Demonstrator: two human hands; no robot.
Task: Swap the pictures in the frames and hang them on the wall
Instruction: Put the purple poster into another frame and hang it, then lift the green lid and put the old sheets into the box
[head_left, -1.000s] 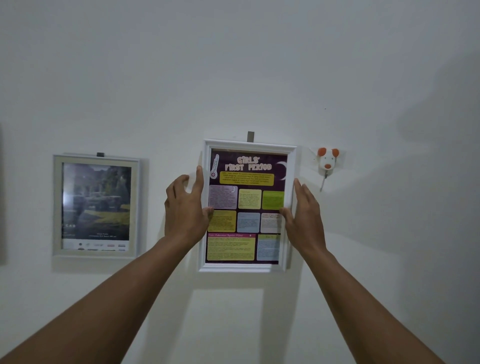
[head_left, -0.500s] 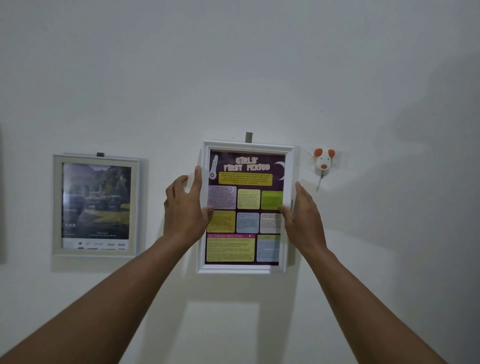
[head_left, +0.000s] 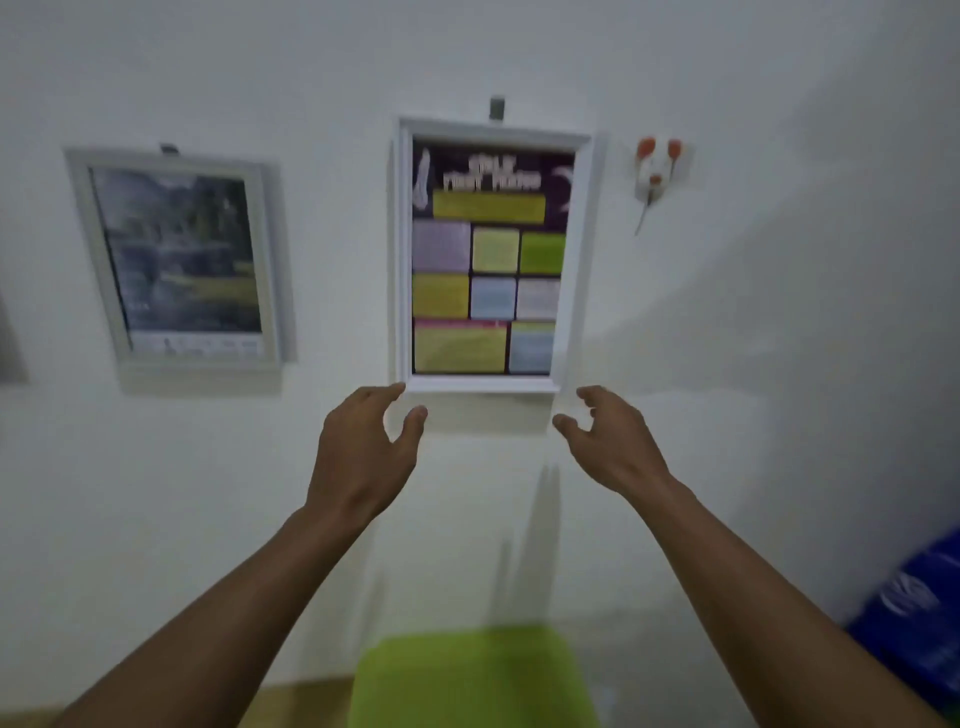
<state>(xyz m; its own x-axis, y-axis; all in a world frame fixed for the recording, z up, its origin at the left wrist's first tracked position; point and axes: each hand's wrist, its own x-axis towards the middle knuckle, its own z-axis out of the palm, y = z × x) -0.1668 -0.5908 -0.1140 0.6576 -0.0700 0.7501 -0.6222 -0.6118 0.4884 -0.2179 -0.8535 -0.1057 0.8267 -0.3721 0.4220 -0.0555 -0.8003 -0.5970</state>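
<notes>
- The white frame (head_left: 483, 384), holding the colourful poster (head_left: 488, 260), hangs on the wall from a grey hook (head_left: 497, 108). Its long side runs up and down.
- It lies directly above my hands. My left hand (head_left: 363, 452) is just under its bottom left corner, and my right hand (head_left: 613, 447) is just below and outside its bottom right corner.
- Both hands are open, fingers loosely spread, gripping nothing. The left is nearer, with a fingertip at the corner; I cannot tell if it touches.
- I count two frames: the grey frame (head_left: 202, 359) hangs well left of the white one, on a hook of its own.
- One mouse-shaped hook (head_left: 655, 169) sits just right of the white frame's top.
</notes>
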